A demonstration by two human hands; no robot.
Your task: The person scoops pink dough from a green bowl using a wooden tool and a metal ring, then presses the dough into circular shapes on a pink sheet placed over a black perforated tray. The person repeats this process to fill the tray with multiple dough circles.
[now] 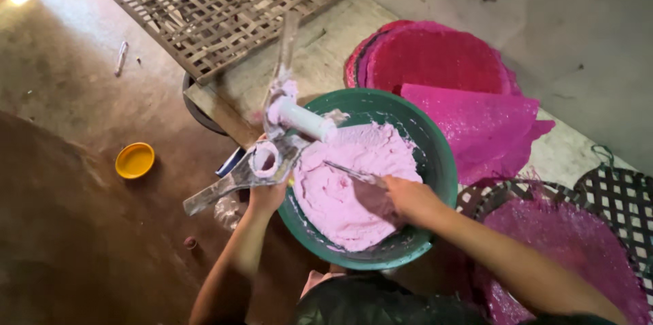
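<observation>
Floor [75, 230], brown and bare, fills the view from seven to ten o'clock, and the woven lattice rack [204, 2] lies at eleven to twelve. Magenta mesh sheets [435, 59] are stacked at one o'clock, with another over a woven tray [622, 196] at four. At centre sits your green basin [439, 161], heaped with pale pink dough [354, 182]. Your right hand [408, 196] is clenched on a thin metal spatula [350, 173], its blade lying on the dough toward nine o'clock. Your left hand [266, 196] grips the metal hand press [262, 161] at the basin's nine o'clock rim; its white plunger [299, 117], smeared with dough, juts toward the basin. A small yellow lid [135, 160] rests on the floor at nine o'clock, well apart.
</observation>
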